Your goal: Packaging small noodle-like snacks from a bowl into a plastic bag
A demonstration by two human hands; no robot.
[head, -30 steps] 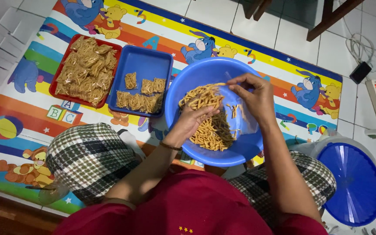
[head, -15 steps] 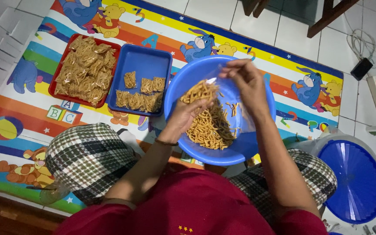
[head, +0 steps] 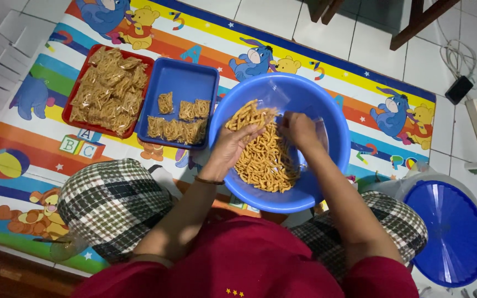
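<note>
Red tray (head: 78,83) full of filled packets, blue tray (head: 186,83) part-filled; plenty remains in the basin (head: 327,182). Left hand (head: 233,146) cups snack sticks (head: 266,165); right hand (head: 302,129) pinches a clear bag (head: 274,96).

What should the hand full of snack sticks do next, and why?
Probably tip the sticks into the clear plastic bag. The left hand is cupped with a heap of snack sticks over the blue basin, and the right hand seems to pinch the bag's mouth right beside it.
</note>
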